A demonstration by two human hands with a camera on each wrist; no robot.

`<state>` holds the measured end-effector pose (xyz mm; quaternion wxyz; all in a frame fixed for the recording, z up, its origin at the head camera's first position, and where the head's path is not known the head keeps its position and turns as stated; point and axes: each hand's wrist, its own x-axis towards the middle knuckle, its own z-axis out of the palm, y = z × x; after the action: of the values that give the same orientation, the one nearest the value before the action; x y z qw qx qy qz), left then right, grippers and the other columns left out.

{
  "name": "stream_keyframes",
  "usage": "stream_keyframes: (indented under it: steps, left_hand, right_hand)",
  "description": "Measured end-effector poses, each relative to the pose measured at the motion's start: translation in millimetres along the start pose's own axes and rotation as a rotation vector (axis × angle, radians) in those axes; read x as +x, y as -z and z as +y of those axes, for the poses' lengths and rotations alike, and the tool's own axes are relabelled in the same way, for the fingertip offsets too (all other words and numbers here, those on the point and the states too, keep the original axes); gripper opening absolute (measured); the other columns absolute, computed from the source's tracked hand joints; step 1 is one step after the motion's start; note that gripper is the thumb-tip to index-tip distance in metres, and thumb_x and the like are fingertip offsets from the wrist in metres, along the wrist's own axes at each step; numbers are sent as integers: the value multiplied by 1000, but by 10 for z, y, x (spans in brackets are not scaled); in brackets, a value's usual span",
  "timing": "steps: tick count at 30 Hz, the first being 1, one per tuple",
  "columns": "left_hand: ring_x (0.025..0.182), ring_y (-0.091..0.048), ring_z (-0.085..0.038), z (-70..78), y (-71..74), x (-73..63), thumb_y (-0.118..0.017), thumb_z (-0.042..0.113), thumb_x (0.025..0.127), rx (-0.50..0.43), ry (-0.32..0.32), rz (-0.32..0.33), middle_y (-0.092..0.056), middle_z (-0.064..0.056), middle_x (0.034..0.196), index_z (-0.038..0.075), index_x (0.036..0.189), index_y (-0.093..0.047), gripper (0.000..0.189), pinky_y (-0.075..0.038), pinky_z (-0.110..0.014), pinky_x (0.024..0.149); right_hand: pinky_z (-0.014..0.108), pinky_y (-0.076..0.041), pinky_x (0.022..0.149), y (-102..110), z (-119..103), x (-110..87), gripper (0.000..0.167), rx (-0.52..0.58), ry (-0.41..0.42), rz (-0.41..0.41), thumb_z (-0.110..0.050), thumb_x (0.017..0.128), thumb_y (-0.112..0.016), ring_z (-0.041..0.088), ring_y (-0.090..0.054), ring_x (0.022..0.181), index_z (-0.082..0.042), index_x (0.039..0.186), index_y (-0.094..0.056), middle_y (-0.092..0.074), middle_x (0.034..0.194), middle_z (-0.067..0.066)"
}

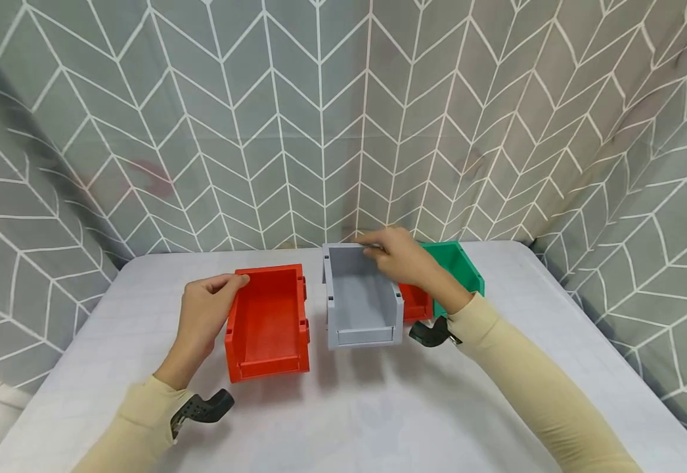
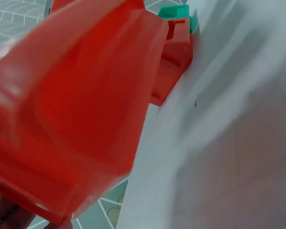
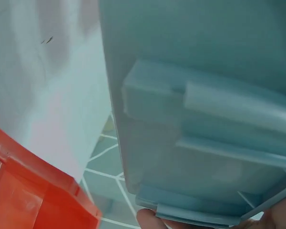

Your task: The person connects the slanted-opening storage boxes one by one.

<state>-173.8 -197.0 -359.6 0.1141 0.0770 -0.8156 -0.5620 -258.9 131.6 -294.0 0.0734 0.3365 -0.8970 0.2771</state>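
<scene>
Left hand (image 1: 203,312) angled in from 7 o'clock, pinching red bin (image 1: 269,318) by its 11 o'clock rim. Right hand (image 1: 399,256) in from 4 o'clock, gripping grey bin (image 1: 361,299) near its 1 o'clock corner. Both smooth plastic, open-topped, low front lip; grey one's underside ribbed. Second red bin (image 1: 417,311), green bin (image 1: 463,266) at grey's 3 o'clock. Table (image 1: 343,420) white.

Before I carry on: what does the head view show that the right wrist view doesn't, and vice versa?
Only the head view: the left hand and the green bin. Only the right wrist view: the ledges on the outer face of the gray bin. Both: the gray bin, the right hand, a red bin, the white table and the patterned curtain.
</scene>
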Motion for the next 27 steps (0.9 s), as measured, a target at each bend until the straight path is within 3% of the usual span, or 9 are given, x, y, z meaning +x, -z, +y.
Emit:
stream_keyframes:
  steps: [3,14,18,27]
  left_hand:
    - [101,-65,-29,-3,-9,-67,-60,41,104,-9,5,-18,-71,-18,120,0,128,-72,49,-58,-19,76]
    - [98,-67,-30,38,33,-282,-60,37,105,24,4,-35,-72,-19,118,-1,125,-73,45,-58,-20,74]
    - [99,-68,-30,55,40,-358,-61,35,105,27,6,-37,-72,-19,117,-1,124,-73,43,-59,-22,75]
    - [112,-68,-37,67,42,-503,-60,31,105,58,11,-53,-70,-21,123,-3,128,-69,42,-61,-39,86]
  right_hand:
    - [37,-49,74,37,-40,-95,32,11,-27,-8,1,99,-62,24,-64,93,0,128,-73,-73,121,14]
    - [36,-50,72,157,-166,-297,31,31,-5,16,2,98,-62,22,-63,87,-1,127,-74,-74,120,12]
    - [36,-54,73,181,-216,-372,30,40,-8,20,2,98,-63,21,-67,93,0,126,-74,-74,120,13]
    - [38,-54,77,222,-319,-525,31,39,-14,22,1,97,-66,22,-64,98,-3,127,-75,-73,124,8]
